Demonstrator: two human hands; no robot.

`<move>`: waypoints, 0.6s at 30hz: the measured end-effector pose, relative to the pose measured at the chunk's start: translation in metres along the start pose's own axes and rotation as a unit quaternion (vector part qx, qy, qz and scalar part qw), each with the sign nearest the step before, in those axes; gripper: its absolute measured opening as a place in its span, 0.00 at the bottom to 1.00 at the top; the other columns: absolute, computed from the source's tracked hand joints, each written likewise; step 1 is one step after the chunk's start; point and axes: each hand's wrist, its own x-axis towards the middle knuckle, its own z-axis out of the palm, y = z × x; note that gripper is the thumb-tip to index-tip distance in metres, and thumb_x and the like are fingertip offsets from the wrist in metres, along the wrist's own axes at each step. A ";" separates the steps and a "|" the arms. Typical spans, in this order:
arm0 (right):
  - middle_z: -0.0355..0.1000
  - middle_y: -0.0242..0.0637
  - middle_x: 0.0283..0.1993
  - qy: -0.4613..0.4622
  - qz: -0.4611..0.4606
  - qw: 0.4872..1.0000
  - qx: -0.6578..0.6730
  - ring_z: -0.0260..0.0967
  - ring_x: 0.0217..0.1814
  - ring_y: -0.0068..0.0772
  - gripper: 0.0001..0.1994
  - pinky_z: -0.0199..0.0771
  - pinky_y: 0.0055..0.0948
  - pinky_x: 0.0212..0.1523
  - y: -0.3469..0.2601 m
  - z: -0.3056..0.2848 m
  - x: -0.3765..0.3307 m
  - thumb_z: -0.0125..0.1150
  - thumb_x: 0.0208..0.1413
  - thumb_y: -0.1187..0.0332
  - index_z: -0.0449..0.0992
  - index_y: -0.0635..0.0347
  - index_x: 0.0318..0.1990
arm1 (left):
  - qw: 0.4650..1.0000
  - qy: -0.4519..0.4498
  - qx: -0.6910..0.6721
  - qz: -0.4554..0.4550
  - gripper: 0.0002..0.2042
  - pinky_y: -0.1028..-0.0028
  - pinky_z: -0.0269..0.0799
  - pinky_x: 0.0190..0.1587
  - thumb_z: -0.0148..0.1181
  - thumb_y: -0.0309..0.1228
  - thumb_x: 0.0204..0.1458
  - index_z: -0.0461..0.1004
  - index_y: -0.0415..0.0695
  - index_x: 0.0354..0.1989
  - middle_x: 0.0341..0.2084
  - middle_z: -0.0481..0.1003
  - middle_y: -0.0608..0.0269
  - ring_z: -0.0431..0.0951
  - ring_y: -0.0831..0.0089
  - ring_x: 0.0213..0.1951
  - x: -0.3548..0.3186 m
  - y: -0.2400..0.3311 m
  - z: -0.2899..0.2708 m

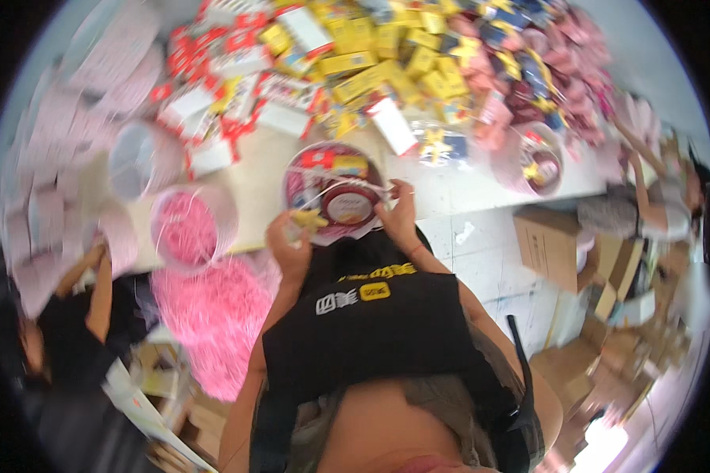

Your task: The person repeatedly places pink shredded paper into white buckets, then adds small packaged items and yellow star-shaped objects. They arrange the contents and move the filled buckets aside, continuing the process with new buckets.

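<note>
In front of me at the table edge stands a round pink bucket (289,175). Inside it lie a red box (318,160), a yellow box (350,165) and a dark red round tin (350,206), over pink shredded paper. A thin white handle (353,184) crosses its top. At the near left rim, my left hand (289,243) is closed on a small yellow star-shaped piece (309,220). My right hand (401,211) is closed at the right rim, thumb inward and fingers by the handle's end; its exact hold is partly hidden.
Red-and-white boxes (284,118), yellow boxes (371,79) and pink pouches (564,59) heap along the back. Left stands a bucket of pink shreds (188,229), above a shredded-paper pile (213,315). Another filled bucket (528,162) is right. Co-workers' arms (99,296) show at both sides; cardboard cartons (556,244) stand right.
</note>
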 end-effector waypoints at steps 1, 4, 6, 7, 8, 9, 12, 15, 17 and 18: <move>0.66 0.42 0.42 -0.014 0.038 0.998 0.055 0.67 0.42 0.36 0.31 0.71 0.35 0.45 -0.003 -0.001 -0.003 0.67 0.40 0.74 0.65 0.64 0.57 | 0.998 0.002 -0.025 -0.060 0.32 0.61 0.62 0.62 0.66 0.25 0.46 0.62 0.41 0.62 0.60 0.66 0.48 0.66 0.54 0.60 0.001 -0.024 0.000; 0.69 0.46 0.45 -0.039 0.043 0.997 0.057 0.69 0.37 0.36 0.28 0.73 0.34 0.40 0.011 -0.005 -0.011 0.61 0.43 0.74 0.68 0.62 0.57 | 0.863 -0.204 -0.263 -0.380 0.36 0.63 0.74 0.52 0.59 0.26 0.53 0.51 0.46 0.70 0.65 0.59 0.58 0.71 0.62 0.56 0.024 -0.027 -0.007; 0.69 0.48 0.47 -0.050 0.094 0.993 0.059 0.71 0.36 0.40 0.27 0.74 0.36 0.40 0.009 -0.027 -0.019 0.61 0.44 0.72 0.69 0.61 0.57 | 0.851 -0.271 -0.251 -0.372 0.34 0.68 0.77 0.47 0.59 0.27 0.55 0.52 0.47 0.70 0.62 0.62 0.59 0.74 0.66 0.52 0.024 -0.023 -0.007; 0.70 0.49 0.48 -0.057 0.119 0.989 0.061 0.72 0.36 0.43 0.26 0.74 0.38 0.40 0.012 -0.037 -0.024 0.61 0.45 0.71 0.70 0.60 0.56 | 0.841 -0.315 -0.244 -0.365 0.33 0.69 0.77 0.46 0.59 0.28 0.55 0.52 0.46 0.69 0.61 0.63 0.59 0.74 0.67 0.51 0.022 -0.023 0.000; 0.71 0.49 0.47 -0.036 0.123 0.990 0.056 0.73 0.36 0.43 0.25 0.75 0.38 0.40 0.021 -0.052 -0.030 0.60 0.45 0.71 0.71 0.60 0.55 | 0.829 -0.355 -0.239 -0.360 0.33 0.70 0.77 0.45 0.59 0.28 0.56 0.52 0.46 0.69 0.61 0.64 0.59 0.75 0.67 0.50 0.017 -0.023 0.008; 0.72 0.48 0.46 -0.018 0.125 0.991 0.053 0.73 0.36 0.43 0.24 0.75 0.37 0.41 0.037 -0.068 -0.034 0.59 0.45 0.71 0.72 0.61 0.54 | 0.817 -0.391 -0.233 -0.355 0.32 0.71 0.76 0.44 0.59 0.29 0.56 0.53 0.46 0.69 0.60 0.65 0.59 0.75 0.68 0.50 0.016 -0.019 0.017; 0.77 0.50 0.43 0.042 0.160 0.986 0.000 0.76 0.38 0.46 0.21 0.76 0.38 0.42 0.087 -0.118 -0.039 0.58 0.47 0.71 0.75 0.62 0.52 | 0.805 -0.466 -0.287 -0.227 0.32 0.74 0.75 0.40 0.59 0.32 0.58 0.52 0.44 0.69 0.60 0.65 0.57 0.75 0.70 0.47 0.004 0.010 0.071; 0.77 0.53 0.41 0.075 0.154 0.980 -0.103 0.76 0.41 0.53 0.18 0.76 0.42 0.43 0.131 -0.178 -0.019 0.58 0.51 0.70 0.76 0.62 0.51 | 0.789 -0.517 -0.289 -0.164 0.34 0.71 0.75 0.46 0.57 0.30 0.59 0.47 0.42 0.71 0.61 0.63 0.55 0.74 0.69 0.51 -0.005 0.056 0.147; 0.77 0.55 0.40 0.089 0.145 0.972 -0.162 0.76 0.41 0.57 0.15 0.76 0.45 0.42 0.157 -0.222 -0.001 0.57 0.54 0.70 0.76 0.63 0.49 | 0.801 -0.512 -0.299 -0.087 0.36 0.68 0.76 0.50 0.54 0.30 0.61 0.39 0.41 0.72 0.62 0.61 0.56 0.74 0.66 0.54 -0.021 0.079 0.207; 0.77 0.56 0.39 0.104 0.141 0.967 -0.183 0.75 0.41 0.58 0.14 0.75 0.46 0.42 0.171 -0.243 0.008 0.57 0.54 0.70 0.77 0.63 0.47 | 0.787 -0.491 -0.346 -0.141 0.36 0.69 0.76 0.50 0.55 0.27 0.60 0.40 0.42 0.73 0.62 0.61 0.56 0.77 0.65 0.50 -0.026 0.095 0.233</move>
